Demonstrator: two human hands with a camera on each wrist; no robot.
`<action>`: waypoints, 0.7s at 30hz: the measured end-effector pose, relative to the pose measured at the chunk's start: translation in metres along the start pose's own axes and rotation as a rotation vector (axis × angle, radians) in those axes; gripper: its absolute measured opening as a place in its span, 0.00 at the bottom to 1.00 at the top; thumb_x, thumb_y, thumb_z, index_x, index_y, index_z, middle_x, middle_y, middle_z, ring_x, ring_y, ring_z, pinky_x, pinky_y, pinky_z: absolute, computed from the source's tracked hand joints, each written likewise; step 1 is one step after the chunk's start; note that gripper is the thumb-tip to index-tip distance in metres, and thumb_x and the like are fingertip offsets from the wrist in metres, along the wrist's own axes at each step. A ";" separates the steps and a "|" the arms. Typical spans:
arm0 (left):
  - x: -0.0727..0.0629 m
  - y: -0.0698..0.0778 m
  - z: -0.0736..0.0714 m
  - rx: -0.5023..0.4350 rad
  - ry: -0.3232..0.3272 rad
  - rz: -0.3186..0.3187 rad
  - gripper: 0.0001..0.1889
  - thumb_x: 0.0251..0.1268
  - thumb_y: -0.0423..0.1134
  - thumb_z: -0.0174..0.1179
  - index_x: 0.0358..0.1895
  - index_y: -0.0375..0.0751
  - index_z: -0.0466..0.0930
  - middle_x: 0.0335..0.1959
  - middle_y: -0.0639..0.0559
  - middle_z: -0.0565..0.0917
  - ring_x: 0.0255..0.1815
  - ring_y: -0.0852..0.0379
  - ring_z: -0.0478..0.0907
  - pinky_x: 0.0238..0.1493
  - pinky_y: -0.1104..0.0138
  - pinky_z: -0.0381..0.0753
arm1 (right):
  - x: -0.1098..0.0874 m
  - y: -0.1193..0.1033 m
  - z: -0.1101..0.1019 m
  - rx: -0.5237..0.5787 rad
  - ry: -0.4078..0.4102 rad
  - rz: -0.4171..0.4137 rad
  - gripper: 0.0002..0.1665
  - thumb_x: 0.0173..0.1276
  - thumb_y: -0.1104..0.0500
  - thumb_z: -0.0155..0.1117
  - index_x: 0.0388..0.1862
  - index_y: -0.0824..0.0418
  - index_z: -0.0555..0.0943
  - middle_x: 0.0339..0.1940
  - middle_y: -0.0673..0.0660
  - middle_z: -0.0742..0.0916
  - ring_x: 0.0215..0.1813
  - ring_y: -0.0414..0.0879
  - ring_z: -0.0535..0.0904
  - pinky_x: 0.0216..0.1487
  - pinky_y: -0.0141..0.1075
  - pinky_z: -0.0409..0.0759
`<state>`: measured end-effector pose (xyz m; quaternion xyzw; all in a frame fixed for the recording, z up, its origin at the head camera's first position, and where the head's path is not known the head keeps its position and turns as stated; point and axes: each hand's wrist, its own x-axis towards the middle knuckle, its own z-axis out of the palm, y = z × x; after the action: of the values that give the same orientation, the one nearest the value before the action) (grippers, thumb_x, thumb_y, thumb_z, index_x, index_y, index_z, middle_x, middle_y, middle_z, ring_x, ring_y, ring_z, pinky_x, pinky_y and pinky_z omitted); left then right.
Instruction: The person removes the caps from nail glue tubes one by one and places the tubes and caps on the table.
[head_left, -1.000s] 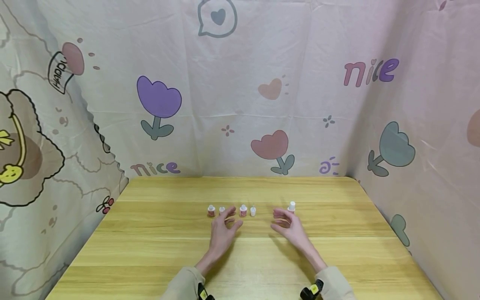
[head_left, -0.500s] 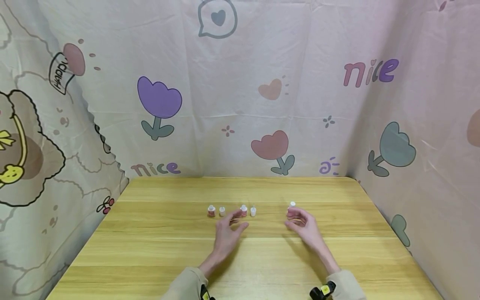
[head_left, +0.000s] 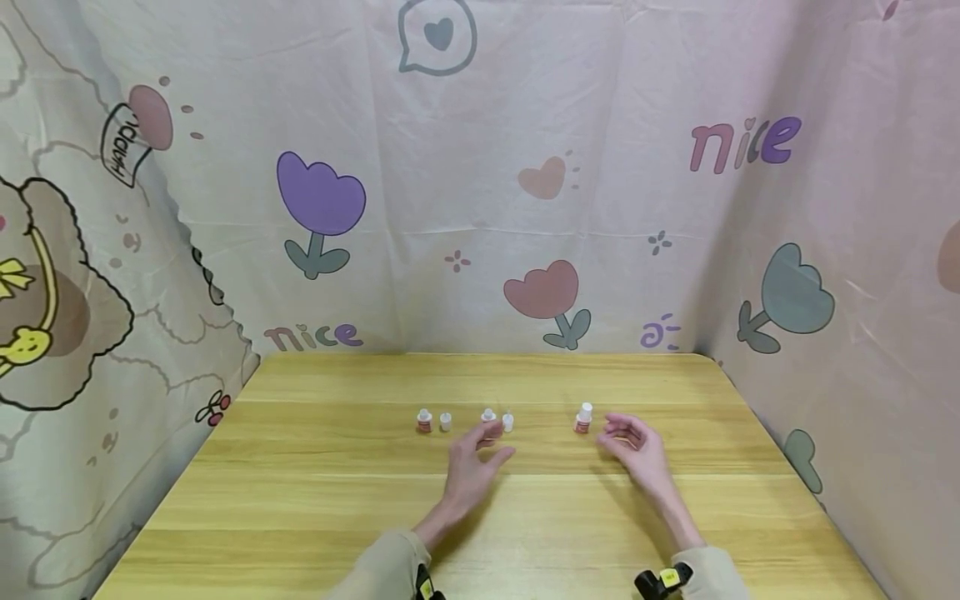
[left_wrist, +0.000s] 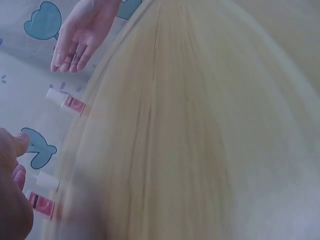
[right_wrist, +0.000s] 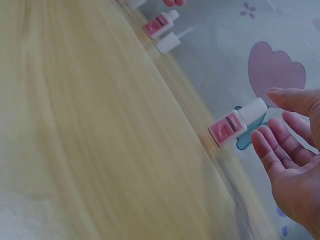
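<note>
A small bottle [head_left: 583, 418] with a pink label and a white cap on stands upright toward the right. My right hand [head_left: 643, 454] hovers just right of it, holding nothing, fingers loosely bent. In the right wrist view the fingers [right_wrist: 295, 142] are apart from that bottle. Farther left, an uncapped bottle [right_wrist: 156, 25] stands beside a white cap [right_wrist: 169, 43] with a thin stem pointing up. My left hand [head_left: 471, 467] is in front of this pair, fingers loosely bent, and partly hides the bottle in the head view. Another uncapped bottle [head_left: 424, 422] and its cap [head_left: 446, 422] stand at the left.
The wooden table [head_left: 337, 500] carries the bottles in a row across its back half. A patterned cloth [head_left: 450, 125] hangs behind the table and along both sides. Each wrist wears a black camera [head_left: 663, 580].
Both hands have shifted right. My right hand has passed in front of the capped bottle to its right side; my left hand has gone from the left cap to the middle bottle. The bottles stay put.
</note>
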<state>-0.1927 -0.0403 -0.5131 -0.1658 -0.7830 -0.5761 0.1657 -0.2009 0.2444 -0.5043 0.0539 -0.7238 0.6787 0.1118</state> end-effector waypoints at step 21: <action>0.016 0.005 0.045 -0.095 -0.118 -0.048 0.25 0.61 0.32 0.69 0.60 0.26 0.75 0.56 0.31 0.83 0.57 0.37 0.82 0.59 0.55 0.83 | -0.002 0.001 -0.022 0.148 0.047 0.087 0.23 0.66 0.72 0.67 0.59 0.72 0.76 0.41 0.45 0.87 0.42 0.32 0.83 0.46 0.24 0.83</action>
<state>-0.2078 0.0051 -0.5138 -0.1886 -0.7671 -0.6054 0.0974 -0.1971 0.2666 -0.5051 0.0146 -0.6704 0.7358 0.0949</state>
